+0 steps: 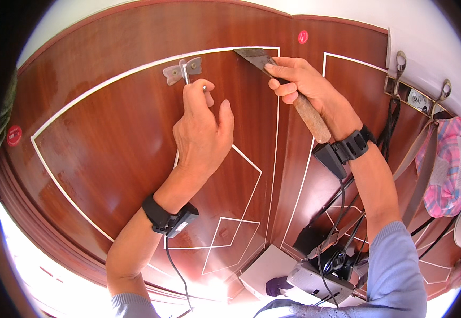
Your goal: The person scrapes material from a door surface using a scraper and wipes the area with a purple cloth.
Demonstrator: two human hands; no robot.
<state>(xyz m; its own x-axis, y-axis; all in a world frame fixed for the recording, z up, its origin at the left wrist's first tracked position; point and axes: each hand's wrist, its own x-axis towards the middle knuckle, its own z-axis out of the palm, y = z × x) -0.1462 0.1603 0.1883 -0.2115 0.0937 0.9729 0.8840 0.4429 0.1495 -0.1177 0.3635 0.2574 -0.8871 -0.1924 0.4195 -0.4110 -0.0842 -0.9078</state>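
My right hand (315, 87) grips a putty knife (313, 120) by its worn wooden handle, with the index finger stretched toward the blade. The dark, wide blade lies against the brown wood panel (135, 127), by the top white line near its right corner. To the left, a metal wall hook (183, 71) on a butterfly-shaped plate is screwed to the panel. The curled fingers of my left hand (201, 124) close round the hook's lower end, partly hiding it, while the thumb points up.
White lines frame the panels. Small red round stickers (303, 37) are on the wood. At right, a hook rail (417, 98) bears straps and a pink plaid cap (450, 164). A boxy device (315, 281) with black cables stands below. Cables hang from both wristbands.
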